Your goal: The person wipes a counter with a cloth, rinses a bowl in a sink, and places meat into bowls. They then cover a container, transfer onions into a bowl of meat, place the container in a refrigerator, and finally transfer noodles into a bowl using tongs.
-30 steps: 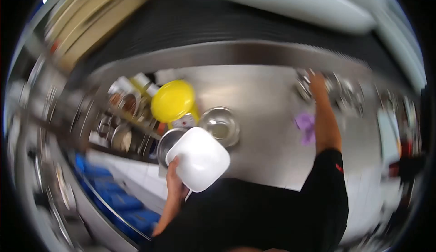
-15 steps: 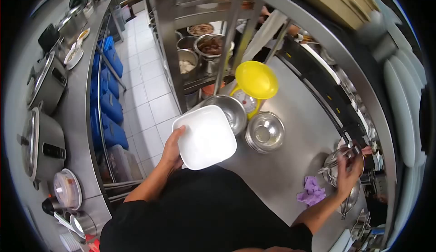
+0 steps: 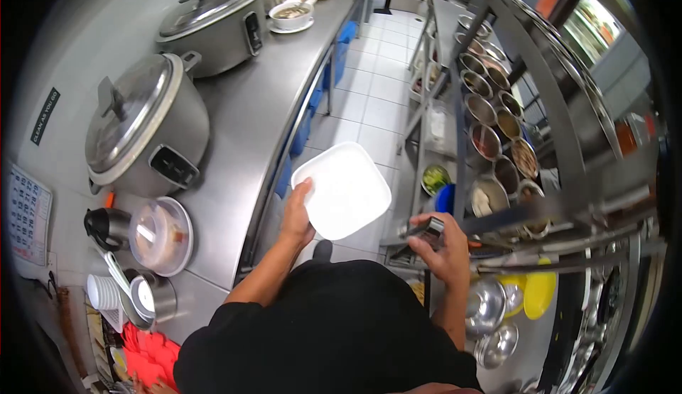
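A white square dish [image 3: 342, 191] is held up in front of me by my left hand [image 3: 298, 216], with the thumb over its rim and the fingers hidden beneath. My right hand [image 3: 442, 245], to the right of the dish, grips a dark metal utensil [image 3: 428, 229] that I cannot identify; it does not touch the dish. The inside of the dish shows only white. Both hands are above the tiled floor in front of my body.
Two large cookers [image 3: 154, 121] [image 3: 213, 21] stand on the left steel counter [image 3: 245, 131], near a covered plate [image 3: 161, 236]. On the right, a metal rack [image 3: 540, 89] borders several food containers [image 3: 483, 141]. Metal bowls [image 3: 487, 305] and a yellow scale pan [image 3: 540, 291] are lower right.
The view has swung left toward the counter and aisle. My right hand has come from the far right bowls to near the dish, with the utensil. My left hand still holds the dish.
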The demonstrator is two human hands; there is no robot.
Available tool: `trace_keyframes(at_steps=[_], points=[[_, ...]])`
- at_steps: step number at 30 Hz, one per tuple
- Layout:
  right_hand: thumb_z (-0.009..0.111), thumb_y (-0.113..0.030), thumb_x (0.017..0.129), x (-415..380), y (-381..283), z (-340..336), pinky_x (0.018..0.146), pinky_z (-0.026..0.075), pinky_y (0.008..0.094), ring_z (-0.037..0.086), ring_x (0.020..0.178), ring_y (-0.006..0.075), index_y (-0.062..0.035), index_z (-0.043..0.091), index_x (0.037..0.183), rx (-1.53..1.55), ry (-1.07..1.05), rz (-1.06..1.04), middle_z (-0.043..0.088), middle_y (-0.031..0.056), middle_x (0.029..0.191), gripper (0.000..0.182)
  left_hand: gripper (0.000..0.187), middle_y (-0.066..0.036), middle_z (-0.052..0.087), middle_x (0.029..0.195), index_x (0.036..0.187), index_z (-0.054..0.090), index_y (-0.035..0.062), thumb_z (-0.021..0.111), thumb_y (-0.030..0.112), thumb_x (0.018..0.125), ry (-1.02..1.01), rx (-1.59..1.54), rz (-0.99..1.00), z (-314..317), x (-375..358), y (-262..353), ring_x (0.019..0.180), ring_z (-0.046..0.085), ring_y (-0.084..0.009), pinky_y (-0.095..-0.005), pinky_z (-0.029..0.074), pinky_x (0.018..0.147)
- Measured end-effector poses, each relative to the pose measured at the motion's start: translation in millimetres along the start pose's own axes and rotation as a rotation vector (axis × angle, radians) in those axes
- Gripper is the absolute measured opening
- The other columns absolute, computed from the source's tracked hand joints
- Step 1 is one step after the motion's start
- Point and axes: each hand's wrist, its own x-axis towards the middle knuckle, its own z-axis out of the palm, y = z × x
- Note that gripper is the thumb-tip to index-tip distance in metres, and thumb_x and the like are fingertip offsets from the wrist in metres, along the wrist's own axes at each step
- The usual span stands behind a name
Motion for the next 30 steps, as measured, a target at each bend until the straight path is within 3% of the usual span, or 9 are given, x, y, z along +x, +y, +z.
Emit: trace_keyframes(at_steps=[2,10,14,17,18,22,24,27,30], points=[[0.083,-0.012,0.072,56,31,23,0.067,0.049,0.0297,0.062,0.073,0.0216,-0.0077,0.066,0.104,-0.143,0.012,-0.176,0.067,0.0068,0.094,0.037,0.051,-0.018,0.061,0.121,0.132,0.047,-0.0053,0.049,0.033,0.099,0.027,-0.008,0.066,-15,27,36,0.109,0.063,-0.0274,-0.0382,0.052,0.094],[0.081,-0.017,0.078,251,96,35,0.054,0.042,0.0254,0.047,0.060,0.0085,-0.0086,0.067,0.104,-0.185,0.367,0.206,0.057,-0.0024,0.073,0.030,0.053,-0.018,0.060,0.122,0.134,0.046,-0.0036,0.048,0.034,0.097,0.257,0.026,0.156,-44,107,98,0.113,0.061,-0.0324,-0.0435,0.049,0.100],[0.073,-0.007,0.086,313,113,4,0.057,0.053,0.0259,0.066,0.078,0.0169,-0.0054,0.050,0.109,0.301,0.544,0.034,0.066,0.0114,0.090,0.033,0.052,-0.019,0.057,0.128,0.136,0.044,-0.0051,0.047,0.032,0.099,0.218,0.000,0.020,-19,154,86,0.117,0.058,-0.0311,-0.0413,0.048,0.099],[0.065,0.006,0.087,346,123,-12,0.064,0.060,0.0316,0.069,0.097,0.0330,-0.0050,0.038,0.104,0.370,0.612,-0.274,0.063,0.0234,0.103,0.034,0.052,-0.020,0.057,0.128,0.136,0.043,-0.0055,0.046,0.032,0.099,0.245,0.027,-0.027,6,207,73,0.118,0.058,-0.0314,-0.0423,0.048,0.100],[0.066,0.006,0.087,361,131,-9,0.066,0.060,0.0304,0.069,0.100,0.0315,-0.0052,0.039,0.098,0.408,0.630,-0.283,0.062,0.0211,0.105,0.031,0.052,-0.020,0.057,0.128,0.136,0.043,-0.0055,0.046,0.031,0.099,0.228,0.023,-0.036,16,230,70,0.118,0.058,-0.0315,-0.0425,0.048,0.100],[0.067,0.003,0.087,447,215,22,0.060,0.050,0.0245,0.061,0.074,0.0131,-0.0066,0.042,0.091,0.267,0.300,0.018,0.058,0.0084,0.096,0.027,0.053,-0.020,0.058,0.127,0.135,0.044,-0.0053,0.047,0.033,0.098,0.199,-0.020,0.004,67,309,72,0.113,0.061,-0.0322,-0.0424,0.050,0.098],[0.066,0.000,0.089,494,256,52,0.060,0.046,0.0236,0.054,0.068,0.0105,-0.0066,0.044,0.098,0.378,0.124,0.154,0.059,0.0071,0.097,0.025,0.055,-0.021,0.059,0.125,0.135,0.044,-0.0054,0.048,0.035,0.098,0.181,-0.058,0.078,85,348,76,0.110,0.063,-0.0320,-0.0420,0.052,0.096],[0.063,0.000,0.090,560,263,73,0.066,0.048,0.0231,0.056,0.076,0.0107,-0.0046,0.045,0.121,0.464,0.154,0.044,0.059,0.0076,0.099,0.036,0.054,-0.020,0.058,0.127,0.135,0.043,-0.0052,0.048,0.034,0.099,0.215,-0.056,0.093,99,392,91,0.114,0.061,-0.0309,-0.0417,0.051,0.097],[0.062,0.000,0.090,624,252,63,0.070,0.047,0.0230,0.056,0.082,0.0106,-0.0045,0.032,0.144,0.557,0.202,-0.114,0.058,0.0072,0.099,0.062,0.054,-0.020,0.058,0.126,0.135,0.043,-0.0054,0.049,0.034,0.099,0.335,-0.094,0.122,110,430,97,0.114,0.061,-0.0301,-0.0411,0.052,0.096]])
